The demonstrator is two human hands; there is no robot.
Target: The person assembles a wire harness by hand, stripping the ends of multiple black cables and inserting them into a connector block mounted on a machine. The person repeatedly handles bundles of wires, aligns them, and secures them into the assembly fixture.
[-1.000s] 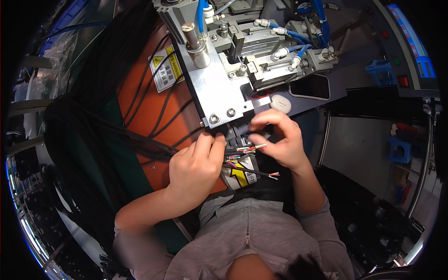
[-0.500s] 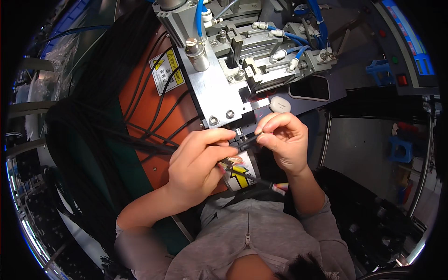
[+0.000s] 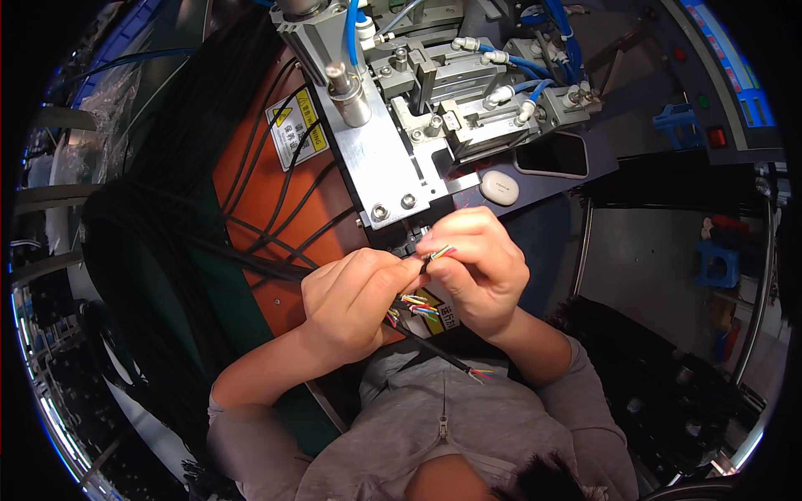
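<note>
My left hand (image 3: 347,301) is closed around several black cables (image 3: 443,357). Bare coloured wire ends (image 3: 420,307) fan out below its fingers, and one cable hangs lower toward my grey top with its wires spread. Fingertips nearly meeting it, my right hand (image 3: 480,271) pinches the end of one cable, where thin coloured wires (image 3: 441,253) stick out between thumb and forefinger. Both hands are just in front of the metal plate of a machine (image 3: 376,159). The fingers hide most of the pinched cable.
Pneumatic cylinders with blue hoses (image 3: 535,88) top the machine. A phone (image 3: 551,156) and a white rounded case (image 3: 499,188) lie to its right. Black cables (image 3: 150,225) run across the orange surface (image 3: 251,179) at left. A screen (image 3: 739,67) stands far right.
My right hand has moved left and slightly down, close to my left hand, and coloured wires now show in its pinch. The hanging cable end has swung lower and to the left.
</note>
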